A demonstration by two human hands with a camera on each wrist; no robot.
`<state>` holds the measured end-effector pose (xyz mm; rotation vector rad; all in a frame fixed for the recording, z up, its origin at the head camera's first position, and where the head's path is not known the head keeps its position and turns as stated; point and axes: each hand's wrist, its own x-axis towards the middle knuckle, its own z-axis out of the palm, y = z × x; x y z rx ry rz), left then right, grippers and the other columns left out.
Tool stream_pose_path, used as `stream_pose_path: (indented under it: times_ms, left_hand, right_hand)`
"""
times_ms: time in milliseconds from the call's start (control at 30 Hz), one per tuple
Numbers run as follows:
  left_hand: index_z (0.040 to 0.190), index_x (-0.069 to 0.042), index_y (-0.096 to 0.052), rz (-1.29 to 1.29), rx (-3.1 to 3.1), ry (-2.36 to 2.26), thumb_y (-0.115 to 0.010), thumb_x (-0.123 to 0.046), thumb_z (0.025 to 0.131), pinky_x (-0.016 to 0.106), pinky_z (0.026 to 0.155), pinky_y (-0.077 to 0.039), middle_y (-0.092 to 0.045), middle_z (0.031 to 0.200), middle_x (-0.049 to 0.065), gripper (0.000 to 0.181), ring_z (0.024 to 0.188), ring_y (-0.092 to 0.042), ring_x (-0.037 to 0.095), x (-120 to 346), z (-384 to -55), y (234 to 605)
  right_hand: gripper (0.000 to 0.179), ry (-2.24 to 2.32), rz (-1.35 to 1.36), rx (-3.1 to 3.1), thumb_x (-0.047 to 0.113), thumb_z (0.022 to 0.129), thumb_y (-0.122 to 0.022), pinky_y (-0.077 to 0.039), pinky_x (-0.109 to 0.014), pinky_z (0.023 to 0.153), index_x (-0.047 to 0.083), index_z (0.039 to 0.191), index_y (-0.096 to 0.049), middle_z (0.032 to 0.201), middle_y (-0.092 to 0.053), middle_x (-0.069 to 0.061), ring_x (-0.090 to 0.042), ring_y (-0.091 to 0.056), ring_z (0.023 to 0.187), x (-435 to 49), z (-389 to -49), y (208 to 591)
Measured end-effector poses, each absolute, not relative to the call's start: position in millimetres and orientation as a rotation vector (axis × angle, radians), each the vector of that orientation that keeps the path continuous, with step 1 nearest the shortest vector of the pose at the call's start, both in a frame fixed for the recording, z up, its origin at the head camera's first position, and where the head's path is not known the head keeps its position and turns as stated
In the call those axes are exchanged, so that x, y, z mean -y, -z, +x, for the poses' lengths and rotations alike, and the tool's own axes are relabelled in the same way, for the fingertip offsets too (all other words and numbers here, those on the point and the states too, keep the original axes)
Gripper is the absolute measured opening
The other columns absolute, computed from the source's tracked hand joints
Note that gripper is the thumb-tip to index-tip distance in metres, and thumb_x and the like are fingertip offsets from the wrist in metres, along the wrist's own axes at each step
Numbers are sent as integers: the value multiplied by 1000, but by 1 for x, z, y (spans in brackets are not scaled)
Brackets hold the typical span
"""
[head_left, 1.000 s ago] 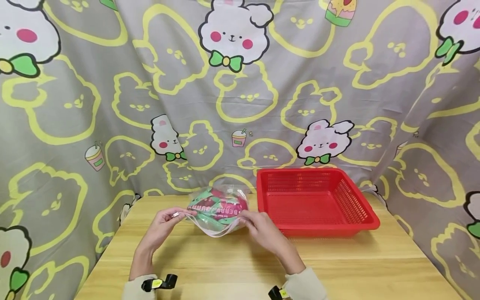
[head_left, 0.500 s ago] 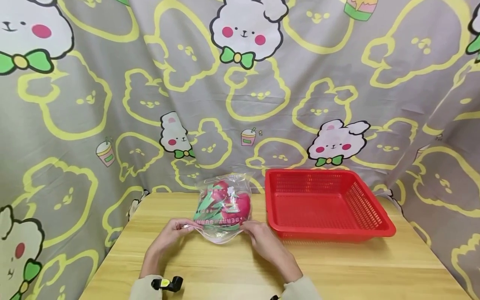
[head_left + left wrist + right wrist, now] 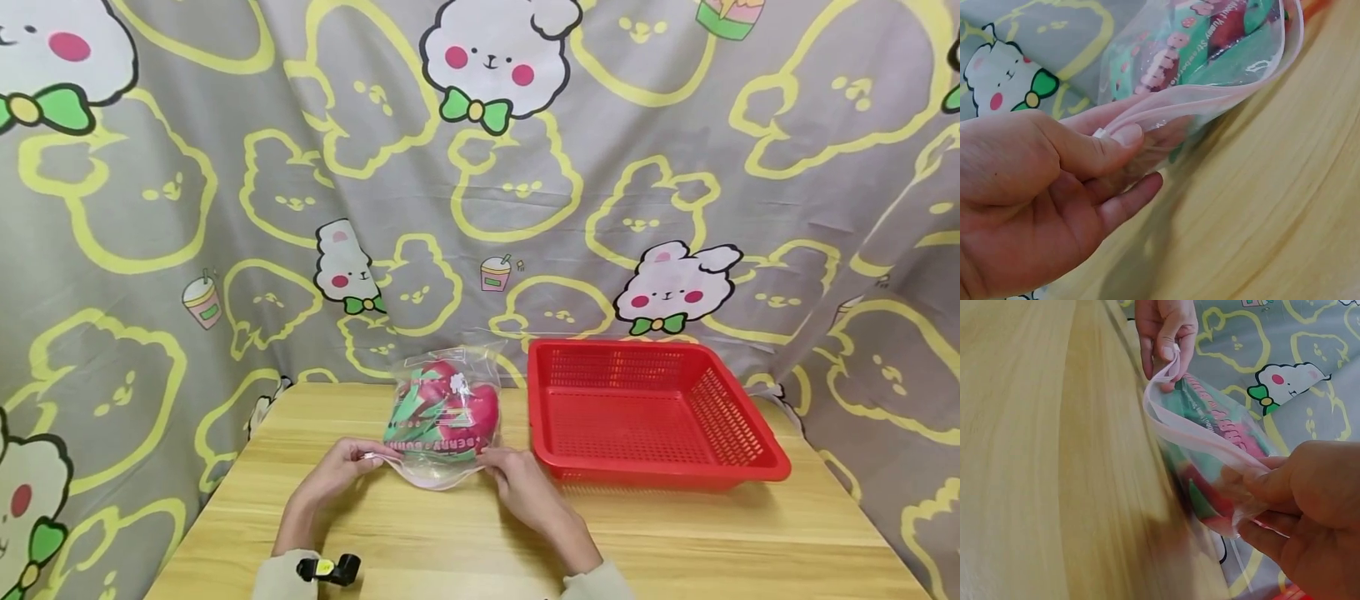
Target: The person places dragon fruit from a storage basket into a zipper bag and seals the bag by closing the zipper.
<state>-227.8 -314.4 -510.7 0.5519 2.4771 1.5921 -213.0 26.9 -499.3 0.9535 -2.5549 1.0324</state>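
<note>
A clear zip bag (image 3: 442,408) with pink and green things inside lies on the table, its pink-edged mouth toward me. My left hand (image 3: 341,475) pinches the left end of that mouth between thumb and fingers. In the left wrist view, a small white slider (image 3: 1100,133) sits right by the left thumb (image 3: 1110,147). At the opposite end of the mouth, my right hand (image 3: 525,492) pinches the bag's corner. The right wrist view shows the pink zip strip (image 3: 1204,440) parted and sagging between both hands. Printed lettering crosses the bag's front.
A red plastic basket (image 3: 660,473) with slotted walls stands to the right of the bag, near the table's back. The wooden table (image 3: 435,550) reaches back to a grey curtain (image 3: 420,192) printed with rabbits and yellow outlines.
The bag has come down from a tipped, raised pose to lie flatter on the table, both hands lowering with it. Its printed face shows more fully. The head view has shifted a little.
</note>
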Motion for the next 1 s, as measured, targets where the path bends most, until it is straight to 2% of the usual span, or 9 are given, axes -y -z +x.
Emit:
stream_pose_path:
  times_ms: [200, 367, 567, 667, 833, 900, 1000]
  left_hand:
    - [115, 3, -73, 453, -2453, -1653, -65, -2, 96, 21, 98, -43, -71, 120, 18, 21, 118, -63, 28, 315, -223, 513]
    - [118, 6, -70, 365, -2386, -1736, -71, -7, 95, 23, 94, -48, -70, 121, 22, 27, 108, -68, 21, 315, -222, 513]
    - [109, 16, -67, 80, -2484, -1899, -73, 5, 90, 23, 75, -54, -72, 104, 26, 23, 85, -69, 14, 311, -220, 508]
    - [112, 19, -63, -53, -2481, -1943, -72, 12, 86, 22, 75, -55, -69, 106, 29, 29, 88, -68, 19, 307, -218, 505]
    - [122, 17, -60, -155, -2540, -1863, -71, 19, 81, 22, 78, -55, -63, 120, 32, 43, 109, -65, 39, 304, -216, 503]
    - [125, 17, -59, -165, -2536, -1835, -69, 22, 79, 23, 77, -56, -64, 120, 31, 47, 110, -65, 40, 304, -216, 503]
    - [129, 20, -55, -120, -2483, -1805, -68, 20, 80, 25, 76, -57, -67, 115, 31, 50, 103, -68, 34, 306, -215, 502]
  right_hand:
    - [19, -1034, 991, 2583, -4, 93, -68, -52, -44, 100, 3, 108, -78, 118, -73, -14, -29, -69, 114, -24, -209, 500]
    - [21, -1046, 1041, 2550, -10, 91, -67, -50, -46, 103, 1, 105, -79, 115, -75, -12, -30, -67, 117, -26, -209, 498]
    - [24, -1053, 1066, 2601, -13, 89, -65, -46, -49, 106, 0, 104, -79, 119, -73, -14, -34, -64, 122, -32, -208, 494]
    - [24, -1023, 1063, 2638, -13, 88, -66, -45, -50, 107, 0, 103, -79, 120, -73, -13, -33, -63, 124, -33, -208, 494]
    - [24, -1014, 1048, 2657, -14, 86, -67, -45, -48, 107, 0, 101, -79, 119, -73, -12, -32, -64, 123, -34, -209, 494]
    - [25, -1016, 1040, 2659, -15, 85, -66, -46, -47, 106, -1, 101, -79, 118, -74, -13, -33, -64, 122, -35, -210, 493]
    - [29, -1007, 1021, 2665, -17, 82, -63, -48, -46, 105, -1, 99, -79, 115, -75, -13, -33, -66, 120, -35, -209, 493]
